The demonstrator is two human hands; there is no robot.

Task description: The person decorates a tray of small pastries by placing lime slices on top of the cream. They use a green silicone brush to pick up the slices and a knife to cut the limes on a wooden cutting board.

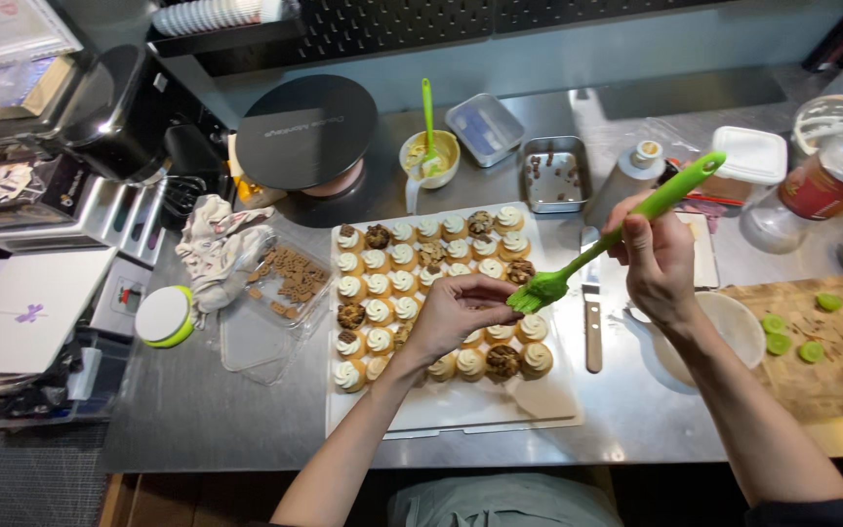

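Observation:
Rows of small cream-topped cupcakes (380,286) stand on a white board (461,415) in front of me; a few carry brown crumbly toppings. My left hand (456,312) hovers over the middle rows, its fingertips pinched together beside the bristles of a green silicone brush (617,237). Whether it holds a small piece I cannot tell. My right hand (658,259) grips that brush by its handle, bristles pointing down-left over the cupcakes.
A clear tray of brown biscuits (290,278) and a crumpled cloth (217,244) lie left of the board. Behind are a cup with a green utensil (429,156), two metal tins (555,174), a black round stand (306,132). A spatula (592,317), white bowl (724,337) and cutting board with green slices (826,342) sit right.

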